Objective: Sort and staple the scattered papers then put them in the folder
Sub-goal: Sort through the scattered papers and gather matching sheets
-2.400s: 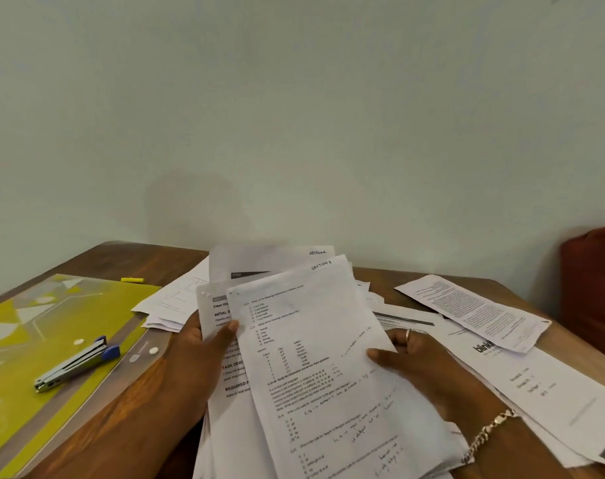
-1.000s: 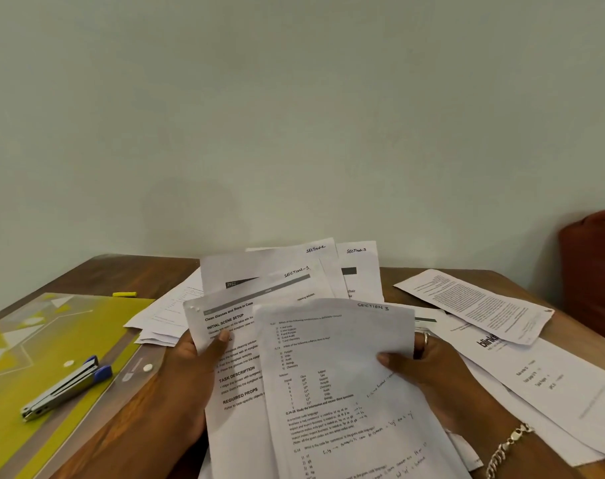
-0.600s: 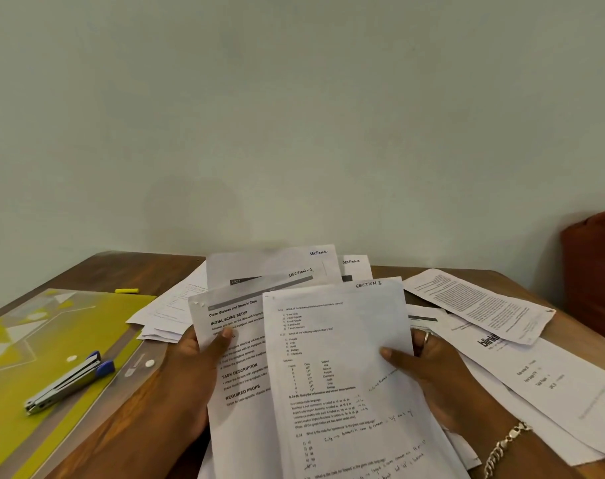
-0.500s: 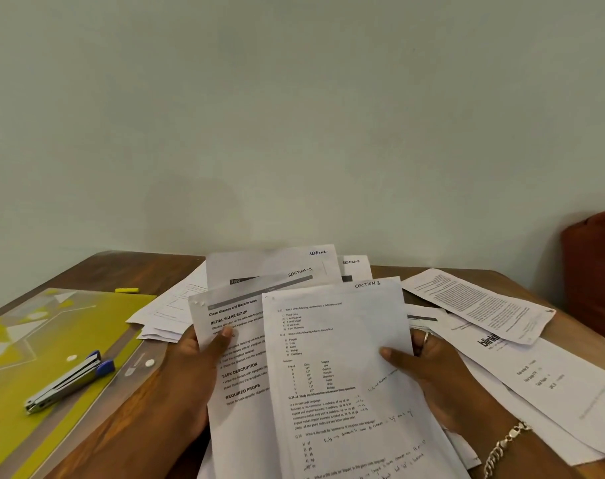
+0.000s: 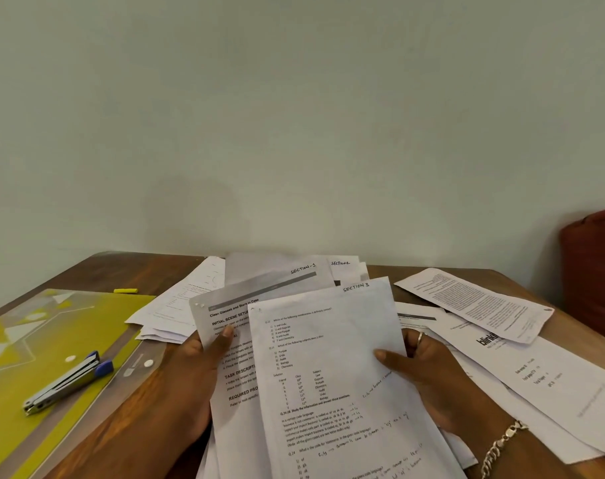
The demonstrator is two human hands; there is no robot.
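Fanned papers [image 5: 328, 368] held above the wooden table [image 5: 128, 267]: left hand [image 5: 194, 378] pinching the left edge, right hand [image 5: 429, 375] gripping the right. Yellow folder [image 5: 52, 326] at left carrying the stapler [image 5: 66, 382]. Loose sheets [image 5: 474, 302] crowding the right; bare wood at the far left corner.

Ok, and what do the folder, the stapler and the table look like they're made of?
Folder: likely thin plastic, yellow-green with a clear glossy flap and white snap buttons. Stapler: seemingly bright metal body, going by its silvery sheen, with a blue end, probably plastic. Table: brown with wood grain and a soft sheen; solid wood or laminate, I cannot tell.
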